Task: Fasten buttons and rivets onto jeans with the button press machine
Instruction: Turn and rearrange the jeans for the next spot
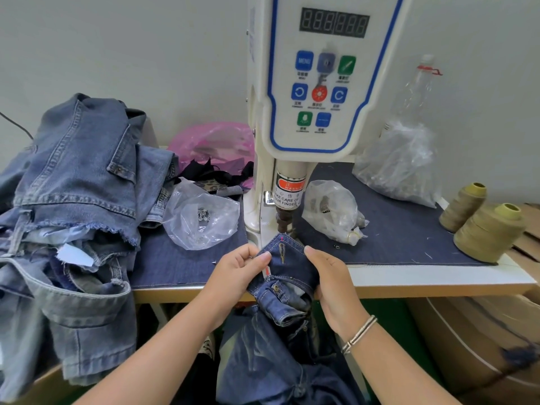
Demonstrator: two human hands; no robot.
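A dark blue pair of jeans [289, 267] hangs off the table's front edge, its waistband corner lifted under the punch [284, 220] of the white button press machine [315, 92]. My left hand [238, 271] pinches the waistband's left edge between thumb and fingers. My right hand [328, 276] grips the right side, fingers wrapped under the cloth. A buttonhole and a small red mark show on the corner. A metal button [275, 287] sits on the lower flap.
A heap of lighter jeans [76, 200] fills the table's left. Clear plastic bags of metal parts lie left [201, 214] and right [333, 211] of the machine. Two olive thread cones [488, 229] stand at the right. A pink bag [213, 144] lies at the back.
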